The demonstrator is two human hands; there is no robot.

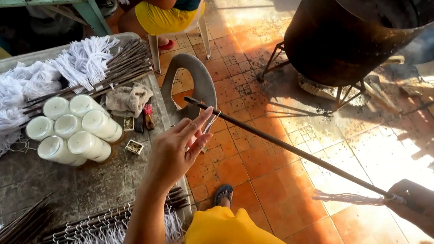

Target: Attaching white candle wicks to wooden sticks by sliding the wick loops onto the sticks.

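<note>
Room: orange tiled floor (268, 171) lies open between the grey counter (12, 182) on the left and the big black pot (359, 14) on its stand at upper right; a plastic chair (195, 83) sits just off the counter's right edge.
Counter edge: bundles of sticks with white fringes (104, 237) hang over the near edge, more bundles (44, 83) lie along the far side, and a cluster of white candles (73, 132) stands between them, with a crumpled rag (127, 99) just beside.
Left hand (176, 150): out over the counter's right edge, palm up, fingers spread and loose, fingertips touching the upper end of the long thin stick (287, 149).
Right hand (427, 209): low at the right, fist closed around the stick's lower end, where a wisp of pale string (344, 197) trails off.
Stick: slanting across the open floor, from the left fingertips down to the right fist, well clear of the pot.
Beyond: another person in yellow shorts (164, 17) sits past the counter.
</note>
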